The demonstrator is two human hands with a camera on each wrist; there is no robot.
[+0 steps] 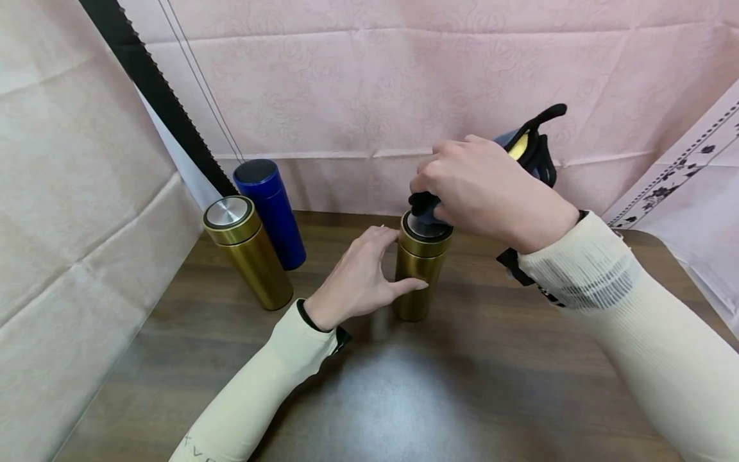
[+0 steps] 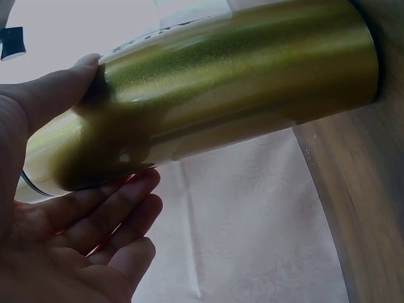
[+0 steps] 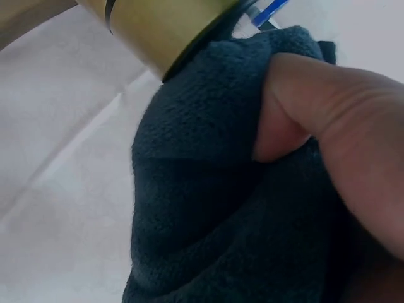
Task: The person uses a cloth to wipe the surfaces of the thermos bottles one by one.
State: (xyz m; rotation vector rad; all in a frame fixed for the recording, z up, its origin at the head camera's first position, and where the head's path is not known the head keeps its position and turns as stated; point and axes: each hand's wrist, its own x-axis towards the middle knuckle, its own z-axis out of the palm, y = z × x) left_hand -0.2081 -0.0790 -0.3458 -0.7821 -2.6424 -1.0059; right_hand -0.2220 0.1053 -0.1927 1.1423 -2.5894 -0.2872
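A gold thermos (image 1: 419, 269) with a silver-topped lid (image 1: 426, 226) stands upright on the wooden table. My left hand (image 1: 360, 279) is around its left side, thumb across the front of the body and fingers behind; the left wrist view shows the thumb (image 2: 60, 91) on the gold surface and fingertips along the lower edge. Over the lid, my right hand (image 1: 482, 189) grips a bunched dark blue-grey cloth (image 3: 208, 145) with black trim and a yellow part. The cloth lies against the lid's top, and my right thumb (image 3: 315, 95) presses into its folds.
To the left stand another gold thermos (image 1: 251, 256) with a silver-topped lid and a blue thermos (image 1: 277, 215) with a dark top, close together. Pink patterned fabric (image 1: 369, 96) hangs behind the table (image 1: 404, 404). A black strip (image 1: 167, 102) slants down at the back left.
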